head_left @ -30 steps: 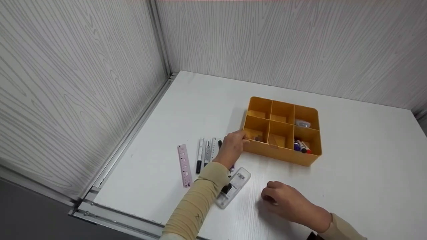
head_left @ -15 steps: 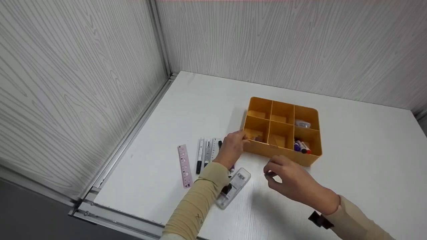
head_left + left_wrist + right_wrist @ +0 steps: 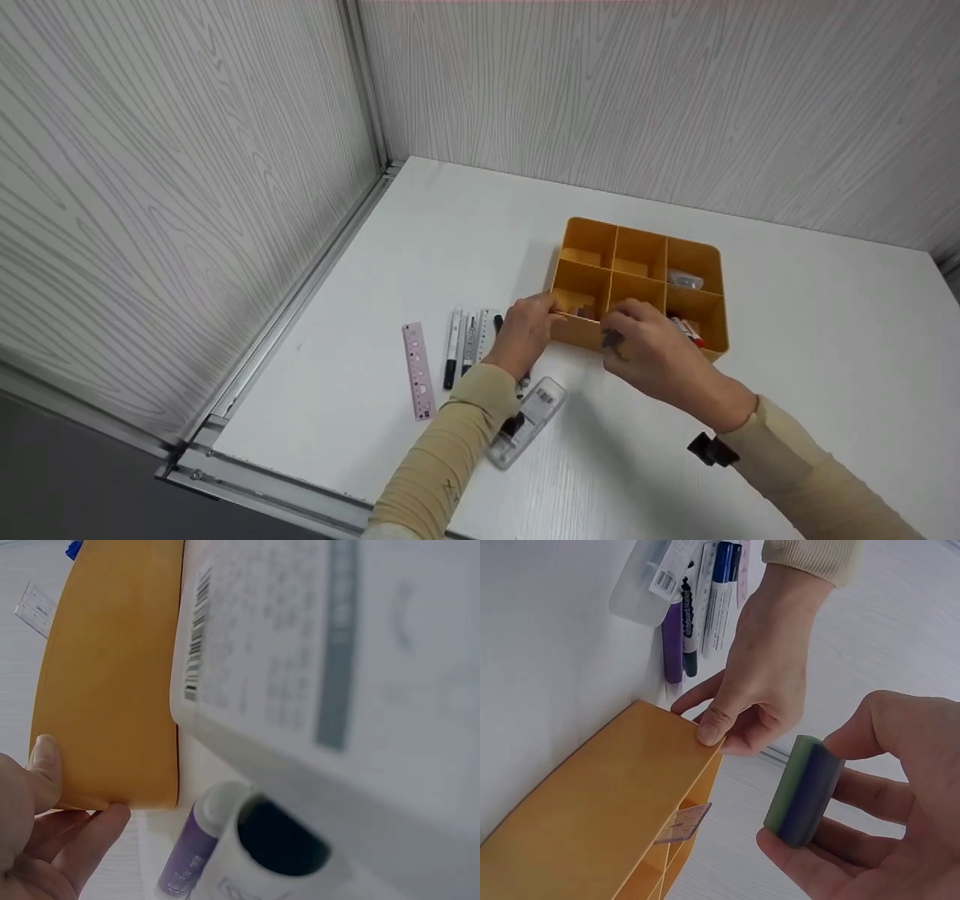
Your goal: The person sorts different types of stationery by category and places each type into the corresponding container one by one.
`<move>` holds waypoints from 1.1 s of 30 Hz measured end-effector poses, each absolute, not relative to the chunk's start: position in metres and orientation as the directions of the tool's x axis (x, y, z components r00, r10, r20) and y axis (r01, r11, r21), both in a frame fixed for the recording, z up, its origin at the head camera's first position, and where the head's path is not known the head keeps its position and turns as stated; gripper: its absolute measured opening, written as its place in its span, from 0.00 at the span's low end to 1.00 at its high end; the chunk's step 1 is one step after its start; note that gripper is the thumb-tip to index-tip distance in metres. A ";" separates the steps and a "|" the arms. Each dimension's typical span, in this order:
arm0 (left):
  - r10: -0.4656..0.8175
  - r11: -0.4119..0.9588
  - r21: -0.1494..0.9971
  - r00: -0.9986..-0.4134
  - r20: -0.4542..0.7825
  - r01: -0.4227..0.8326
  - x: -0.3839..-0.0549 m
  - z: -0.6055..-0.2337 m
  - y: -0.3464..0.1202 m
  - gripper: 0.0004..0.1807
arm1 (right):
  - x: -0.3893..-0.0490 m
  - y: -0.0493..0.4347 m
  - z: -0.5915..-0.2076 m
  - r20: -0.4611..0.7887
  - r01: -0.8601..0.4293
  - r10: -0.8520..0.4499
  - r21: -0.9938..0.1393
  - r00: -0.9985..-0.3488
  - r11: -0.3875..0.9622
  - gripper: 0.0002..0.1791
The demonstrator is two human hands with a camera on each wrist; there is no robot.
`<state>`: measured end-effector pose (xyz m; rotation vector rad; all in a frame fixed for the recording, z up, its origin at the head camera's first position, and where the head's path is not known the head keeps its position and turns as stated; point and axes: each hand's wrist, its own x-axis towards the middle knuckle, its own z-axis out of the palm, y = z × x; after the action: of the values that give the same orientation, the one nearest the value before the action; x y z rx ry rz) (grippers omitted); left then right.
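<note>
My left hand (image 3: 527, 330) grips the near left corner of a yellow six-compartment box (image 3: 576, 331), thumb on the outer wall in the left wrist view. My right hand (image 3: 652, 360) is at the box's front edge, over the near middle compartment. Between its thumb and fingers it pinches a small block (image 3: 802, 791) striped green and dark blue. A clear ruler (image 3: 682, 825) pokes out over the box's rim. Several markers (image 3: 686, 330) lie in the near right compartment, partly hidden by the right hand. A small clear item (image 3: 685, 280) sits in the far right one.
Left of the box lie a pink ruler (image 3: 418, 371), white markers (image 3: 452, 352), a clear ruler (image 3: 486, 334) and a purple marker (image 3: 673, 641). A translucent plastic case (image 3: 529, 424) lies beside the left forearm. Patterned walls (image 3: 600, 97) stand behind and at the left.
My right hand has risen from the tabletop and moved away from me to the box's front edge, carrying the striped block. The left hand stays on the box corner.
</note>
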<state>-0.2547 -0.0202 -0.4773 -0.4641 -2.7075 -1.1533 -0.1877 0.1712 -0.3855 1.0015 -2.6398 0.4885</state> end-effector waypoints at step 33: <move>0.192 0.664 0.699 -0.964 0.184 0.266 -0.252 -0.473 -0.019 0.11 | -0.270 0.137 -0.388 0.073 -0.603 -0.604 -0.222 -0.794 0.766 0.06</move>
<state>-0.2525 -0.0189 -0.4729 -0.3838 -2.7786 -1.1902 -0.2699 0.1375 -0.3884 1.0098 -2.9551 0.3696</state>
